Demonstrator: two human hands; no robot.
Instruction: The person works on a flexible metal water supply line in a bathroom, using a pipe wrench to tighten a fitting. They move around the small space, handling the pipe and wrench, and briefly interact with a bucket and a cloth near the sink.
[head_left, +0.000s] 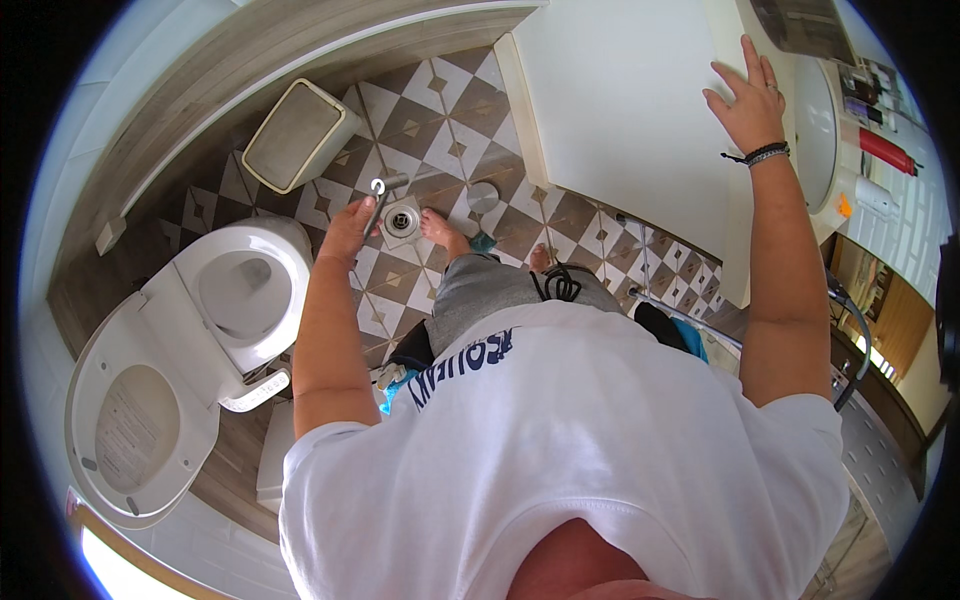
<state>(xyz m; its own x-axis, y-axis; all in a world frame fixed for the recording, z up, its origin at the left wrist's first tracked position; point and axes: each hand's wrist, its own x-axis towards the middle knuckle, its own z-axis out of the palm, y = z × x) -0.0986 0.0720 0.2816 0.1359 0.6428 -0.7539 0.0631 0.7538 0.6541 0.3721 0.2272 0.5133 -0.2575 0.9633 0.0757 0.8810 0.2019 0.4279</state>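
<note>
Right, bathroom, looking straight down. Left hand (347,232) is closed around a thin metal tool (377,203) with a ring at its far end; fingers wrapped on the handle, ring end poking out past them. Tool hangs over the patterned tile floor (440,110), just beside the round floor drain (402,219), which sits open with its round metal cover (482,196) lying on the tiles a little to the right. Can't tell if the tool tip touches the floor.

Right hand (748,100) is flat and spread against the white cabinet door (620,110) near its upper right corner, fingers fully open, gripping nothing. Black wristband (766,153) on that wrist.

A bare foot (440,229) rests right next to the drain, grey-trousered knee below it.

Toilet (240,290) at the left with the seat and lid (135,420) swung open. Beige lidded bin (298,135) stands on the floor against the far wall, well apart from the drain. Basin (815,120) at the right edge, with a red bottle (885,152) beside it on its worktop.
</note>
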